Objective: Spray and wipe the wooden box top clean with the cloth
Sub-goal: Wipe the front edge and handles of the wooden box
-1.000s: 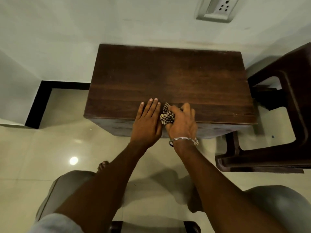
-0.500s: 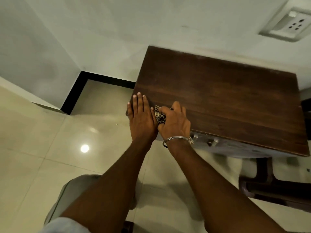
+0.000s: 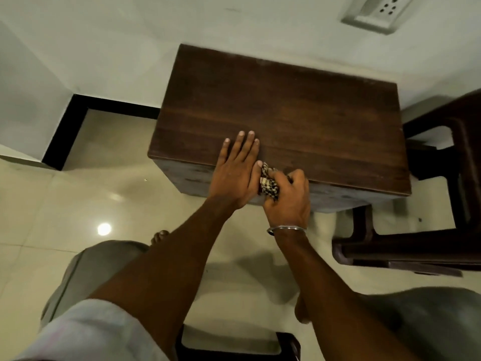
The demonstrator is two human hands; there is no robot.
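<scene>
The dark wooden box (image 3: 299,113) stands against the wall, its flat top facing me. My left hand (image 3: 235,170) lies flat on the top near the front edge, fingers together and stretched out. Right beside it, my right hand (image 3: 290,201) is closed around a bunched checked cloth (image 3: 268,185) at the box's front edge, a metal bangle on the wrist. The cloth touches my left thumb. No spray bottle is in view.
A dark plastic chair (image 3: 442,199) stands right of the box, close to its side. A wall socket (image 3: 377,14) is above. A black skirting strip (image 3: 78,118) runs along the left wall corner. My knees and a stool edge (image 3: 234,345) are below on the glossy tiled floor.
Both hands with the cloth slid left along the front edge, then came back toward the middle; my view swung left and back with them.
</scene>
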